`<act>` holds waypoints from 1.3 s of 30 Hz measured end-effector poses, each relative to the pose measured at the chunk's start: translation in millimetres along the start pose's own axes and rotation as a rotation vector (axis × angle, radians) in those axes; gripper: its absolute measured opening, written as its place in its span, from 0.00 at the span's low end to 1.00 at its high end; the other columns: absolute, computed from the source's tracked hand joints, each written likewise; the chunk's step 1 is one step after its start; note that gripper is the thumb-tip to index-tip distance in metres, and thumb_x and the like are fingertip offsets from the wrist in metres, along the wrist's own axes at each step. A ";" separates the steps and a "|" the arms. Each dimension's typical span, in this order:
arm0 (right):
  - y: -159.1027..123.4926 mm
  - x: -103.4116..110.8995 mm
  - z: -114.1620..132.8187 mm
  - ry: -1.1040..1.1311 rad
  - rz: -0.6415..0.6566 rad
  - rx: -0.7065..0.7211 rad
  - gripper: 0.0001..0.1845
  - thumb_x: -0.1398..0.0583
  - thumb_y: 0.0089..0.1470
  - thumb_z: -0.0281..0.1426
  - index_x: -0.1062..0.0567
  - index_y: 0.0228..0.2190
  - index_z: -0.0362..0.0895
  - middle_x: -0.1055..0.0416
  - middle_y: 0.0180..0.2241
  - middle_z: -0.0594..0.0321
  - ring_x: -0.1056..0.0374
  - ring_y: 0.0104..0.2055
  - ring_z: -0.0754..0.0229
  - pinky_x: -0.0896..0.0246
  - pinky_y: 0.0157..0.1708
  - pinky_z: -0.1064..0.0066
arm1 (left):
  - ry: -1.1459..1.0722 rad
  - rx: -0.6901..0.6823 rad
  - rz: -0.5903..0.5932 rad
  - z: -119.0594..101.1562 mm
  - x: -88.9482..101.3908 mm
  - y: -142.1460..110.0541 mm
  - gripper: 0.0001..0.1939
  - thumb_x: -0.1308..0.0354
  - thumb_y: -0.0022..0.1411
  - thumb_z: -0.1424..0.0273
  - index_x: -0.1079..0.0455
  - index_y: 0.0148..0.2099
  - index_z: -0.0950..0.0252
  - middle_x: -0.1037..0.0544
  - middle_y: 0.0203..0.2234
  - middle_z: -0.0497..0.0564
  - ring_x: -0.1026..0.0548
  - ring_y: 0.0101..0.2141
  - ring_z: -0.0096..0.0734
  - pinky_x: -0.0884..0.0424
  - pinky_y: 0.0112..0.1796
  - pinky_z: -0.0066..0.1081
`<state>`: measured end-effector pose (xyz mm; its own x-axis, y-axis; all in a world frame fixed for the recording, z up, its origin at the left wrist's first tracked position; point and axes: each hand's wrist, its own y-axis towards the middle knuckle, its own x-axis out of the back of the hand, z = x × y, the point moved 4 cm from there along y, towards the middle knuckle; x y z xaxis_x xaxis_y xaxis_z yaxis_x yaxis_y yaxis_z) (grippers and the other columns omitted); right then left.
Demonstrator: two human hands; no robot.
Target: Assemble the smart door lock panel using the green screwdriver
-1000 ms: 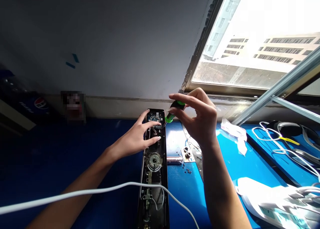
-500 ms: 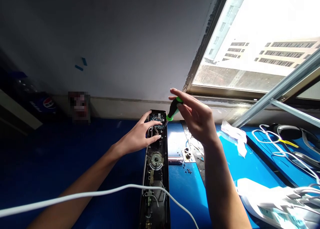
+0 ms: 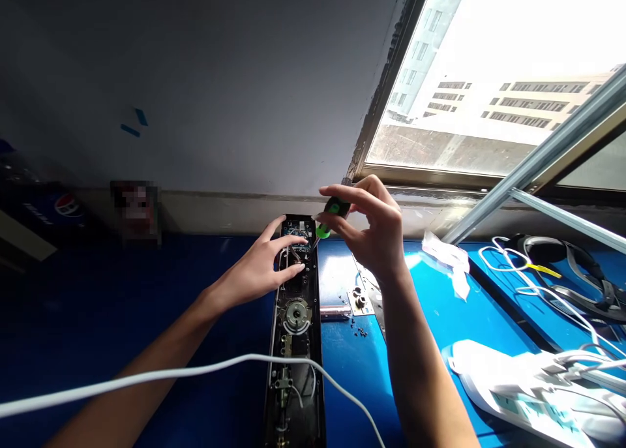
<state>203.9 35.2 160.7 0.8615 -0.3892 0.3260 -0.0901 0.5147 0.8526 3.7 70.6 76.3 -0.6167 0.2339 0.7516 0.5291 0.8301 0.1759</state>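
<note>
A long black housing with its inside exposed, looking like an electronic door lock, lies lengthwise before me. A blue circuit board sits at its far end, and a round metal part is near its middle. My left hand rests over the far end, fingers spread, with fingertips on the edge and around the board. My right hand grips a green-and-black screwdriver by the handle. Its shaft tilts down to the right edge of the board; the tip is too small to make out.
Loose small screws, a metal plate with a round fitting and a shiny bar lie right of the housing. A white cable crosses in front. Further right are a power strip, a plastic bag and headphones.
My right hand has shifted its hold on the screwdriver, its fingers now lower and curled more around the handle. My left hand stays on the housing. The whole view has shifted slightly.
</note>
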 end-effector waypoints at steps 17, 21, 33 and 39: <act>-0.9 -13.9 0.4 0.157 0.213 -0.113 0.28 0.39 0.65 0.29 0.30 0.64 0.57 0.25 0.53 0.61 0.26 0.51 0.58 0.23 0.49 0.64 | 0.029 -0.007 0.029 0.5 -1.4 0.1 0.29 0.37 0.66 0.52 0.30 0.67 0.51 0.60 0.77 0.51 0.43 0.72 0.56 0.39 0.69 0.48; 0.7 -12.2 3.6 0.202 0.306 -0.146 0.26 0.39 0.65 0.29 0.29 0.62 0.56 0.23 0.56 0.64 0.24 0.52 0.58 0.24 0.54 0.61 | 0.037 -0.027 0.009 -0.5 -1.1 -0.1 0.28 0.38 0.67 0.52 0.30 0.66 0.52 0.58 0.77 0.52 0.43 0.72 0.57 0.37 0.68 0.49; 5.0 13.5 2.7 0.067 0.114 -0.178 0.22 0.34 0.59 0.30 0.24 0.55 0.51 0.21 0.48 0.64 0.22 0.44 0.60 0.21 0.42 0.66 | 0.160 -0.046 -0.004 -2.6 -3.5 -2.0 0.29 0.38 0.68 0.54 0.31 0.68 0.53 0.59 0.77 0.55 0.44 0.72 0.61 0.37 0.67 0.55; -5.7 39.9 -15.2 -0.051 0.358 -0.329 0.15 0.32 0.56 0.34 0.22 0.46 0.48 0.21 0.39 0.66 0.23 0.35 0.63 0.21 0.43 0.65 | 0.253 -0.374 -0.098 -29.3 -9.3 -5.5 0.18 0.41 0.72 0.64 0.25 0.60 0.62 0.38 0.70 0.59 0.43 0.71 0.53 0.38 0.68 0.56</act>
<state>246.4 28.4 162.7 0.7790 -0.1768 0.6016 -0.2059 0.8341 0.5118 23.5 49.0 87.0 -0.5373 -0.0068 0.8433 0.6779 0.5914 0.4367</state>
